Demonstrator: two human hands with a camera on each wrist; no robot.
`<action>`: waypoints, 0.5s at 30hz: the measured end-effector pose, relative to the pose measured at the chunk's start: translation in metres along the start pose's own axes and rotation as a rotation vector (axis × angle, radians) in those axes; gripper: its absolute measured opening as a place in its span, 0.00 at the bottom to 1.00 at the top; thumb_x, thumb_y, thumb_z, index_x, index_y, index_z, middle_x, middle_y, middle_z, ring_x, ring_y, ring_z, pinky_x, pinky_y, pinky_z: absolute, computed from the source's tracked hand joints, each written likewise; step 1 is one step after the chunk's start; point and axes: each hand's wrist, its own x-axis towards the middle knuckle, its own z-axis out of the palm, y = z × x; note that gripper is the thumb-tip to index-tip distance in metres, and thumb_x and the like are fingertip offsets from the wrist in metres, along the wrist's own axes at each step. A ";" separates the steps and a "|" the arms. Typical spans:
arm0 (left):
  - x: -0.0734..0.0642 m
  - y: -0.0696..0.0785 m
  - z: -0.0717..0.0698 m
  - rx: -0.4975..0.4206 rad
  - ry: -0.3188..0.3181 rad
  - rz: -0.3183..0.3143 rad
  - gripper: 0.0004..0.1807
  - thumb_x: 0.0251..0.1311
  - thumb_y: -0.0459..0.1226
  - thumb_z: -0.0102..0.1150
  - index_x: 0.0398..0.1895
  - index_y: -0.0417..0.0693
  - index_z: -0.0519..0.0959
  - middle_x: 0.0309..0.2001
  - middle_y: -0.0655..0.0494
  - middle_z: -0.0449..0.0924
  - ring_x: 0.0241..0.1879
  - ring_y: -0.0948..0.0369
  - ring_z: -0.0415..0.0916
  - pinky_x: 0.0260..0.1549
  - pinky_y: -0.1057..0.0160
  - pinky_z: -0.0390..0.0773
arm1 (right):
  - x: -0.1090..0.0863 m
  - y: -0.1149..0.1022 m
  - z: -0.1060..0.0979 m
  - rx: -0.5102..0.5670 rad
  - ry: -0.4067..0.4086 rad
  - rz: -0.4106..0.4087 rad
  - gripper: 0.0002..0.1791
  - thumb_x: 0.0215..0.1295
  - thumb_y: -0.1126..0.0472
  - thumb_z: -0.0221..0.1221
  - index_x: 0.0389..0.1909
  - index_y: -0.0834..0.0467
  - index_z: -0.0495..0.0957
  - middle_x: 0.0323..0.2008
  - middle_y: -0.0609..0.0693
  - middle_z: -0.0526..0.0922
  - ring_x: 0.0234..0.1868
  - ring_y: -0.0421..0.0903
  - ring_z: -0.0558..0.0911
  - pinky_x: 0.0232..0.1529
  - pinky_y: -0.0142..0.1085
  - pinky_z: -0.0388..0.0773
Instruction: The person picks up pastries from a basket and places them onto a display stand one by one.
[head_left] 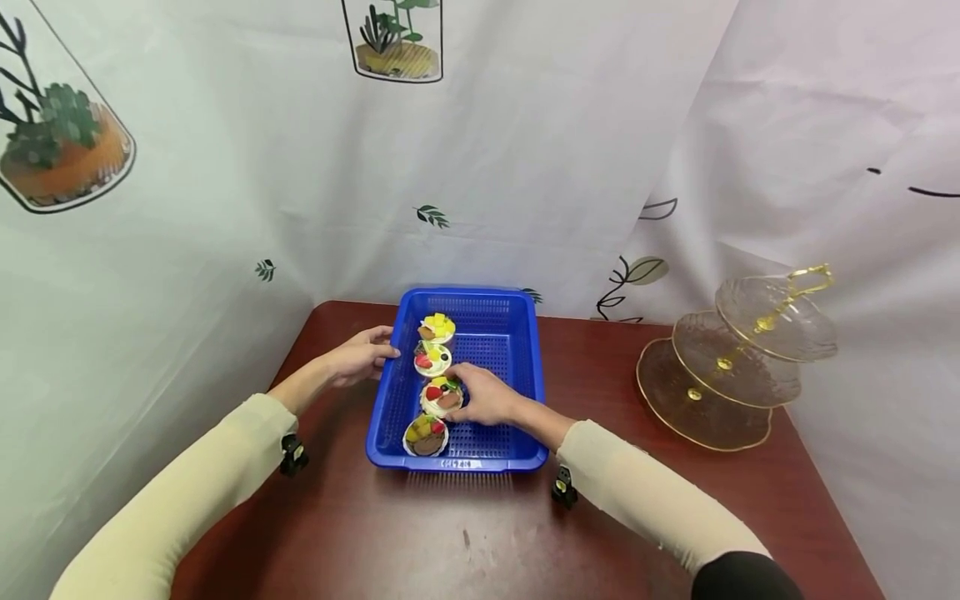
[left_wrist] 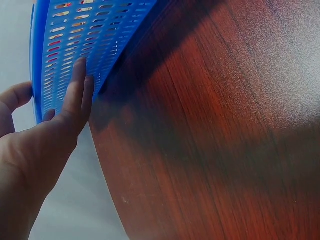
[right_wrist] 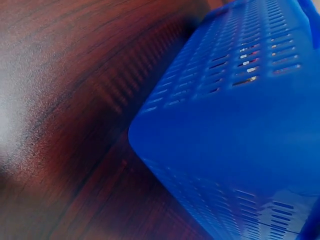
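A blue plastic basket (head_left: 528,367) holds a row of fruit-topped cupcakes along its left side. My left hand (head_left: 360,357) grips the left rim; in the left wrist view the thumb (left_wrist: 21,95) is at the rim and the fingers lie along the slotted outer wall. Inside the basket, my right hand (head_left: 483,395) holds a cupcake (head_left: 435,395) with red, yellow and brown toppings, thumb and fingers on either side. Nearest me is a cupcake (head_left: 425,437) with a brown top. Beyond the held one are a strawberry cupcake (head_left: 432,360) and a yellow-topped cupcake (head_left: 437,327). The right wrist view hides the right hand.
A three-tier clear cake stand (head_left: 705,392) with gold rims and a gold handle stands on the right of the dark red wooden table (head_left: 480,542). A white printed cloth (head_left: 510,167) hangs behind the table and along its sides.
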 end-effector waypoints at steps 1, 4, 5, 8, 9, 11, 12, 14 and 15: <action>0.000 0.000 0.000 0.000 0.002 0.000 0.30 0.72 0.31 0.48 0.73 0.41 0.52 0.63 0.33 0.64 0.55 0.40 0.76 0.46 0.44 0.81 | 0.001 0.000 0.000 -0.003 -0.002 0.005 0.39 0.54 0.48 0.72 0.65 0.59 0.70 0.58 0.50 0.77 0.60 0.45 0.75 0.62 0.39 0.71; -0.001 0.000 -0.001 0.002 0.004 0.005 0.30 0.72 0.31 0.48 0.73 0.41 0.52 0.62 0.34 0.64 0.55 0.40 0.76 0.46 0.44 0.82 | 0.003 -0.001 0.001 -0.007 -0.004 0.007 0.39 0.54 0.48 0.72 0.64 0.59 0.70 0.57 0.50 0.77 0.59 0.45 0.75 0.62 0.39 0.72; -0.002 0.000 -0.001 0.002 0.004 0.005 0.30 0.72 0.31 0.49 0.73 0.41 0.52 0.62 0.34 0.64 0.55 0.40 0.76 0.46 0.44 0.81 | 0.003 -0.001 0.001 -0.011 -0.004 0.008 0.40 0.54 0.47 0.73 0.64 0.59 0.70 0.56 0.50 0.77 0.59 0.45 0.75 0.62 0.39 0.72; -0.001 -0.001 -0.002 0.002 0.006 0.005 0.30 0.72 0.31 0.49 0.73 0.42 0.53 0.63 0.34 0.65 0.54 0.41 0.77 0.46 0.44 0.81 | 0.005 -0.001 0.002 -0.018 0.002 0.003 0.41 0.52 0.45 0.73 0.63 0.59 0.70 0.56 0.50 0.77 0.58 0.45 0.76 0.61 0.39 0.72; -0.001 -0.002 -0.003 0.004 0.004 0.005 0.30 0.72 0.31 0.49 0.73 0.42 0.53 0.63 0.34 0.64 0.54 0.41 0.77 0.46 0.44 0.81 | 0.005 -0.001 0.003 -0.020 0.002 0.006 0.41 0.52 0.44 0.73 0.63 0.58 0.70 0.56 0.49 0.77 0.58 0.44 0.76 0.61 0.38 0.72; -0.001 -0.003 -0.004 0.008 0.000 0.004 0.30 0.72 0.32 0.50 0.74 0.42 0.53 0.63 0.34 0.64 0.54 0.42 0.77 0.46 0.44 0.81 | 0.005 -0.001 0.003 -0.021 0.002 0.009 0.42 0.52 0.44 0.74 0.63 0.58 0.70 0.56 0.49 0.77 0.58 0.44 0.76 0.61 0.38 0.72; -0.001 -0.004 -0.004 0.007 -0.004 0.005 0.31 0.72 0.32 0.50 0.74 0.42 0.52 0.64 0.34 0.64 0.54 0.42 0.77 0.46 0.44 0.81 | 0.005 -0.001 0.004 -0.018 0.001 0.015 0.42 0.52 0.43 0.74 0.63 0.58 0.70 0.55 0.49 0.77 0.58 0.44 0.76 0.61 0.38 0.72; 0.000 -0.005 -0.004 0.009 -0.007 0.006 0.31 0.72 0.32 0.50 0.74 0.42 0.53 0.64 0.34 0.64 0.54 0.43 0.77 0.46 0.44 0.81 | 0.004 -0.001 0.004 -0.010 0.001 0.023 0.42 0.51 0.43 0.74 0.64 0.57 0.71 0.55 0.48 0.77 0.57 0.44 0.76 0.60 0.39 0.72; 0.000 -0.005 -0.004 0.012 -0.008 0.008 0.31 0.72 0.32 0.50 0.74 0.42 0.53 0.64 0.34 0.64 0.54 0.43 0.77 0.46 0.44 0.81 | 0.004 -0.001 0.004 -0.009 0.000 0.027 0.42 0.51 0.43 0.74 0.64 0.56 0.71 0.54 0.47 0.77 0.56 0.43 0.76 0.60 0.38 0.73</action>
